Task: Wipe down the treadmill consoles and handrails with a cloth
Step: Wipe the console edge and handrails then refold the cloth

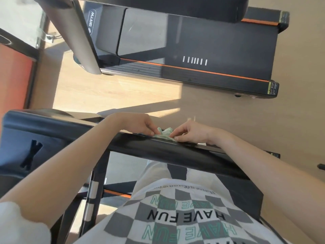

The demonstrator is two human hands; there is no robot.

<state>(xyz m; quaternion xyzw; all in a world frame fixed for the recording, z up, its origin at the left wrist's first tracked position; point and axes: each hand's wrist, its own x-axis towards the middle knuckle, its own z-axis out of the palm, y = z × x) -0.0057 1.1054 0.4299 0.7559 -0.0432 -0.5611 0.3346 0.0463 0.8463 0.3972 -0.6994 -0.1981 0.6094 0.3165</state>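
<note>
Head: cloth (pixel 164 133) between hands (pixel 142 124) (pixel 191 132)

Left arm: your bare forearm reaches in from the lower left, angled up toward the middle.
Left hand (pixel 143 123): palm down, your fingers (pixel 151 132) curled, their tips pinching the cloth (pixel 164 133).
Right arm: bare, coming in from the lower right.
Right hand (pixel 192 131): palm down, fingertips pinching the cloth's other end. Your hands are near each other, not touching.

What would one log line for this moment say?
left hand: pinches cloth | right hand: pinches cloth | cloth: bunched on handrail
</note>
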